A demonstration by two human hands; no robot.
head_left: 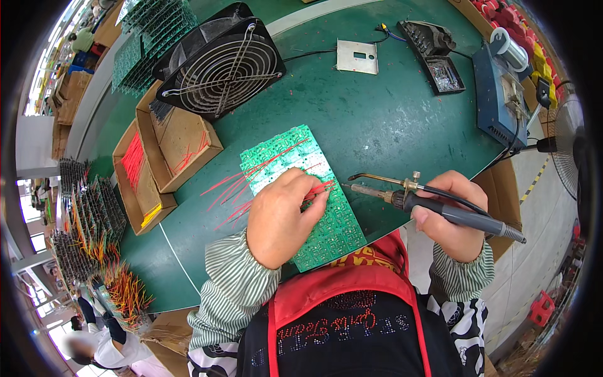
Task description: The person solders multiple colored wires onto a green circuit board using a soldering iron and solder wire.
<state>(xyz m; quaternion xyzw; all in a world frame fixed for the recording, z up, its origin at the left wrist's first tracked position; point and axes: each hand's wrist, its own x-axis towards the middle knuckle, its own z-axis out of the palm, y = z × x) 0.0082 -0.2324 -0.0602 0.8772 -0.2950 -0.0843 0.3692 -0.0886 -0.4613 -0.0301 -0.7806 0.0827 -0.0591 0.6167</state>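
Soldering is the step in hand as far as I can judge: red wire leads getting tacked onto a green rectangular circuit board panel [317,207] that lies flat on the green-topped workbench [389,125], right in front of the person's red apron.

I'm only watching this feed remotely, so take it as my read. The left hand [281,217] is pressed down on the middle of the panel, fingers curled, pinching a thin red wire [320,188] against the board at the fingertips. More loose red wires fan out from under that hand toward the left. The right hand [453,217] is wrapped firmly around the grey handle of a soldering iron [433,204], the long metal tip pointing left and sitting just beside the pinched wire. I can't tell if the tip actually touches the board or hangs a hair off it.

Next move, I reckon, calls for a small, steady dip of the tip onto the joint while the left fingertips keep the wire from wandering, and they're awfully close to the hot end.

Around it: a black square fan with a wire grille [220,66], open cardboard boxes of red wires [166,157], a blue soldering station [499,97], and racks of finished boards [88,220] at the left.
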